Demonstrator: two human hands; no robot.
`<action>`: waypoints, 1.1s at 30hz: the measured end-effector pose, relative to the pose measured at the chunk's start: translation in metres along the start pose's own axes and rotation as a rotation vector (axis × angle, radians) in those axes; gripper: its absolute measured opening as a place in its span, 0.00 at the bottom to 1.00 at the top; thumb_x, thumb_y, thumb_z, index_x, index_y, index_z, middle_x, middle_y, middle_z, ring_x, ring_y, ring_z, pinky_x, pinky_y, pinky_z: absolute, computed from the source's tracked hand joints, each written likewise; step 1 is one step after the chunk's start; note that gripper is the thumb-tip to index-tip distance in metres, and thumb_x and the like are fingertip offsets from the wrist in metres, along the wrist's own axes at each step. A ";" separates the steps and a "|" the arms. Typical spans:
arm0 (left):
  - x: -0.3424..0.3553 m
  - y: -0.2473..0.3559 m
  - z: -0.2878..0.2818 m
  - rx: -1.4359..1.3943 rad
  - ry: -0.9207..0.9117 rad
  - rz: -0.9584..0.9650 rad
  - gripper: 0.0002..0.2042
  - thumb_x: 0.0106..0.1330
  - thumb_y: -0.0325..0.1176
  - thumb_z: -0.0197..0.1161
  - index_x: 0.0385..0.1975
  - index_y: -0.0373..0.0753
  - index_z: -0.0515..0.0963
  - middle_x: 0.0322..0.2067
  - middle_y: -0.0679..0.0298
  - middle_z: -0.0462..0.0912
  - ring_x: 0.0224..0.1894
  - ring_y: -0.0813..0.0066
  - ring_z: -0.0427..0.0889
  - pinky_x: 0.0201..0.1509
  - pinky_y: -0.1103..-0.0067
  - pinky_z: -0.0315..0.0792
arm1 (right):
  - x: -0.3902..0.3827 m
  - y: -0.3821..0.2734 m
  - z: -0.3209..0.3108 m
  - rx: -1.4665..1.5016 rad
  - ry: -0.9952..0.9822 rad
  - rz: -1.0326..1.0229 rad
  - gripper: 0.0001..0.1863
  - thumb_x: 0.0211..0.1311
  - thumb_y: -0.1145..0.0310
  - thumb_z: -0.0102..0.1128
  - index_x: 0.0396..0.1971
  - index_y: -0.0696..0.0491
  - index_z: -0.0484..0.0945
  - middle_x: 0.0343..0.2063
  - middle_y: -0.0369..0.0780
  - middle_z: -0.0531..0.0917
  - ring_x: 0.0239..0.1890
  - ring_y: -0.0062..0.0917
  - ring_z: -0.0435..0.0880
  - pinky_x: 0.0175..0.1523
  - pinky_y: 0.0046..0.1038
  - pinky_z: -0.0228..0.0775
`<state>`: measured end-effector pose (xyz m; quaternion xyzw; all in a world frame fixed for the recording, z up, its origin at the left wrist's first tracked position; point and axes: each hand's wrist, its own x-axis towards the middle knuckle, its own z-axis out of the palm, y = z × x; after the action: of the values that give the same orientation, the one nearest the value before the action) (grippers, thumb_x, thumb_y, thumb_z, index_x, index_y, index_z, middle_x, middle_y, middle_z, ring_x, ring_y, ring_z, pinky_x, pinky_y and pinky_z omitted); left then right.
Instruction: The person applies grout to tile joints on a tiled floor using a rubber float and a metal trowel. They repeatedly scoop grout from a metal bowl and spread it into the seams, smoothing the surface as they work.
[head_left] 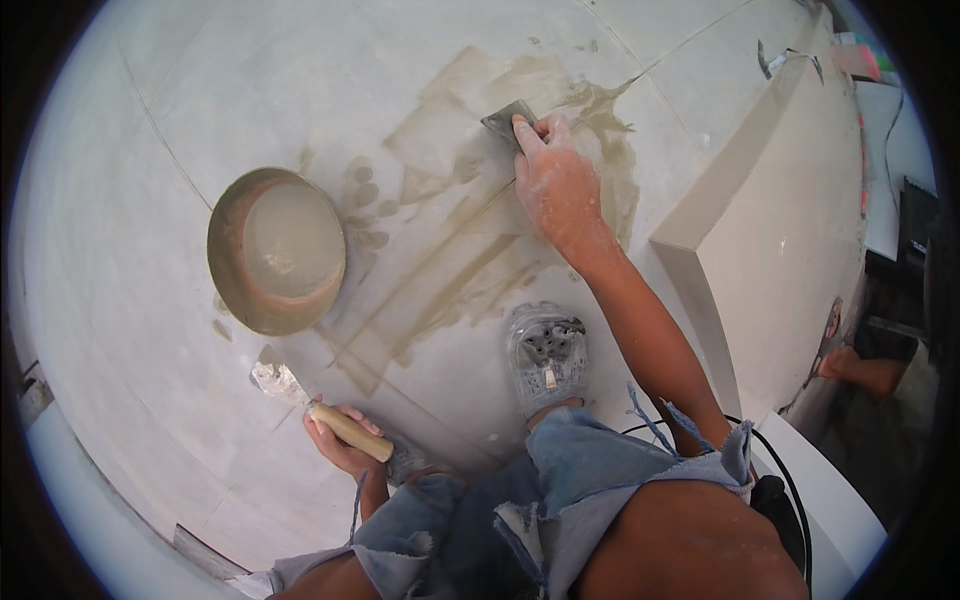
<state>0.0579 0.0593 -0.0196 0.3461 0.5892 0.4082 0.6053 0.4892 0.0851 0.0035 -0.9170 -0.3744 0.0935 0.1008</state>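
Covering almost the whole view, the pale tiled floor (150,420) is the biggest thing here, with thin joint lines running across it and a wide brownish smear of wet grout (470,260) in the middle. At the right stands a long cream-coloured raised block (780,230); it closes off the floor on that side, just beside the smear. Beyond it, at the far right edge, part of another person's arm (860,370) is seen. The person's own knees in torn denim shorts (560,500) fill the lower part and hide the floor under them. Left of the smear sits a round bowl (277,250) with grey-beige paste inside, apart from both hands. One foot in a dusty clear sandal (547,350) rests on the floor between the arms. The right hand (555,185), dusted white, reaches forward and presses its fingers closed on a small dark grout float (505,122), which lies flat on the wet smear. The left hand (345,440) is wrapped around the wooden handle of a putty knife (300,395), whose dirty blade points toward the bowl and is close above the tile.
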 end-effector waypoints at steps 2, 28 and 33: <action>-0.001 0.003 0.001 0.007 0.010 0.000 0.27 0.83 0.51 0.45 0.67 0.33 0.62 0.27 0.55 0.77 0.14 0.71 0.74 0.16 0.76 0.73 | 0.017 0.023 0.001 0.010 0.088 0.006 0.19 0.71 0.68 0.59 0.60 0.49 0.83 0.53 0.45 0.81 0.43 0.46 0.89 0.49 0.46 0.82; -0.002 0.005 0.005 0.013 -0.001 -0.001 0.25 0.84 0.48 0.43 0.68 0.34 0.61 0.28 0.55 0.77 0.15 0.72 0.74 0.16 0.79 0.74 | 0.080 0.138 -0.084 -0.157 0.219 0.173 0.17 0.75 0.61 0.59 0.59 0.40 0.87 0.49 0.45 0.89 0.48 0.46 0.89 0.55 0.44 0.80; -0.002 0.003 0.006 0.031 -0.003 -0.002 0.28 0.83 0.51 0.44 0.68 0.32 0.61 0.27 0.55 0.77 0.14 0.72 0.73 0.16 0.77 0.72 | 0.125 0.180 -0.102 -0.021 0.092 -0.055 0.15 0.74 0.68 0.60 0.54 0.43 0.90 0.44 0.45 0.92 0.49 0.45 0.88 0.58 0.40 0.79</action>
<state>0.0641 0.0594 -0.0162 0.3555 0.5951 0.3976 0.6012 0.7221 0.0356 0.0434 -0.9108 -0.3952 0.0444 0.1109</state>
